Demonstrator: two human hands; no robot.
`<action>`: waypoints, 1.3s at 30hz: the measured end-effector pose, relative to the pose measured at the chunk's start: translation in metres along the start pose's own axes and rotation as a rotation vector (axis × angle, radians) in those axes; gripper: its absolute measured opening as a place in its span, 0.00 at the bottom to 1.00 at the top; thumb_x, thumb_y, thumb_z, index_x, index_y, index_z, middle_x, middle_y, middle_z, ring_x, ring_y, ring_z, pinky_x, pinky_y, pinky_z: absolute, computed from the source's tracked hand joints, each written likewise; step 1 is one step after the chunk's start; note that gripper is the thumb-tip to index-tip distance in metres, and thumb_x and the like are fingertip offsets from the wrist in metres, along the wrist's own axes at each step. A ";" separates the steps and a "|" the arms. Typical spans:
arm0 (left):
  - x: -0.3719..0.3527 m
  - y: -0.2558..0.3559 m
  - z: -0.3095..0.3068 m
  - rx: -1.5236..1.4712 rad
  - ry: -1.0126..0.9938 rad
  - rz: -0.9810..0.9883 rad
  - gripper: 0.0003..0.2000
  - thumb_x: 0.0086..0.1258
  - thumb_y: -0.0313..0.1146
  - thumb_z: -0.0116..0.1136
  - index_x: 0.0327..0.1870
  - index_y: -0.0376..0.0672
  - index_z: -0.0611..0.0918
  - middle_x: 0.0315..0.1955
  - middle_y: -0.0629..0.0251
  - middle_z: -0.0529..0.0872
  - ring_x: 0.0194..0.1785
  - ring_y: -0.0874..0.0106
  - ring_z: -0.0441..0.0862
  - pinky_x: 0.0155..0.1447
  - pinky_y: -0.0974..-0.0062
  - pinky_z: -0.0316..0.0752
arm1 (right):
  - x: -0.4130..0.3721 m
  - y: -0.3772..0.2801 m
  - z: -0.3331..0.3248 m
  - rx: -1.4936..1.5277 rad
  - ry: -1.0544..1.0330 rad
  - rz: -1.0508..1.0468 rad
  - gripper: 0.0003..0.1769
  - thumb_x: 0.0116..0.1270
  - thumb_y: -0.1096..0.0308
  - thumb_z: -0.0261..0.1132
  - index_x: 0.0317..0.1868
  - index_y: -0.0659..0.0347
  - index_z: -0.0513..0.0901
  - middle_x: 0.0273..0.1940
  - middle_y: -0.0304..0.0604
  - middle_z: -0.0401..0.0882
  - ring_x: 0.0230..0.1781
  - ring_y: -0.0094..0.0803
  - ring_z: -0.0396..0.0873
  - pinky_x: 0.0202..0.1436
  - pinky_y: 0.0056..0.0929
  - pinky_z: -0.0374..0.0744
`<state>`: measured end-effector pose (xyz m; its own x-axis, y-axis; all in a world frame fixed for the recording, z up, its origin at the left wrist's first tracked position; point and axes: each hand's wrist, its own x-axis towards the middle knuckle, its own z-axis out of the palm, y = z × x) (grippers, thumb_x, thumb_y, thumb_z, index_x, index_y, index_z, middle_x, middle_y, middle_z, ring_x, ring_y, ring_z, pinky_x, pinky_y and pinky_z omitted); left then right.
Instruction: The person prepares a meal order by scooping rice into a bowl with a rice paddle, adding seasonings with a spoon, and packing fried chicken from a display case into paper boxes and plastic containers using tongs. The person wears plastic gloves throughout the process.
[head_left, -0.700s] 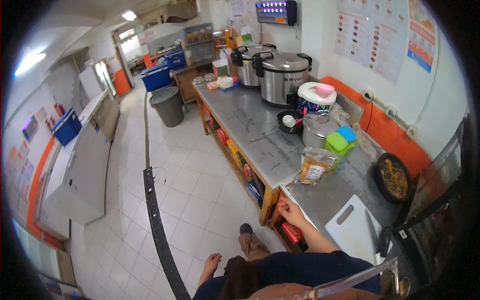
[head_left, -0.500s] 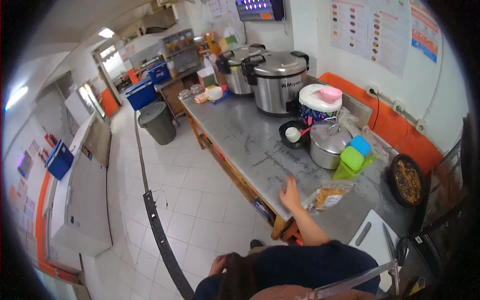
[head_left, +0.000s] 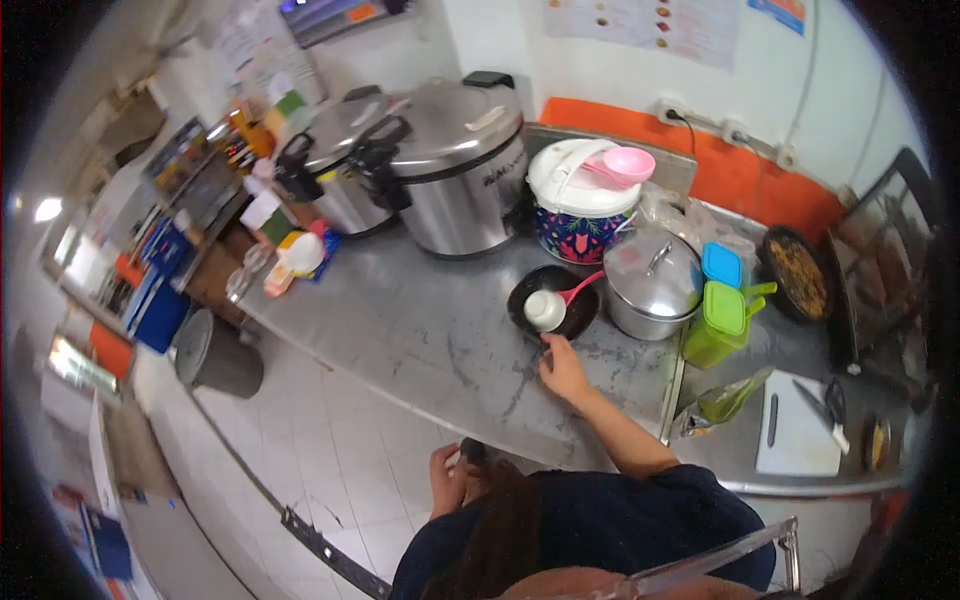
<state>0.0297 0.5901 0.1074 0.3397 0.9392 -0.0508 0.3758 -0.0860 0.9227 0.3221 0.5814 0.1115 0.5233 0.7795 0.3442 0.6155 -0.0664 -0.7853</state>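
My right hand (head_left: 563, 370) reaches over the steel counter, fingers apart, with its fingertips right at the near rim of a black bowl (head_left: 583, 322). A small white cup (head_left: 545, 310) and a pink-handled utensil (head_left: 581, 288) lie in the bowl. To its right stands a lidded metal pot (head_left: 652, 285). Behind is a patterned container with a white lid (head_left: 582, 215), topped by a pink scoop (head_left: 628, 166). Low beside my body, off the counter, my left hand (head_left: 447, 482) is loosely curled with nothing visible in it.
Two large rice cookers (head_left: 450, 170) stand at the back left. Right of the pot are a green container (head_left: 716, 325), a plastic bag (head_left: 722, 403), a white cutting board (head_left: 800, 440) with a knife, and a black dish of brown food (head_left: 796, 272). A grey bin (head_left: 218, 355) stands on the floor.
My view has turned and moved closer to the counter. My right hand has moved from beside the plastic bag to the black bowl's rim. My left hand shows more fully beside my body.
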 end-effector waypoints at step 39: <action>0.265 0.116 0.098 -0.084 -0.783 0.808 0.29 0.49 0.37 0.63 0.52 0.38 0.64 0.47 0.53 0.68 0.51 0.59 0.67 0.54 0.68 0.64 | 0.235 0.058 -0.133 0.129 0.890 0.363 0.32 0.47 0.67 0.68 0.53 0.62 0.66 0.46 0.43 0.72 0.46 0.31 0.70 0.47 0.28 0.69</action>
<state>0.2477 0.7969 0.1634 0.9154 0.1487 0.3740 -0.2478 -0.5238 0.8150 0.5594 0.6781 0.2155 0.9560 -0.0355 0.2911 0.2864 -0.0999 -0.9529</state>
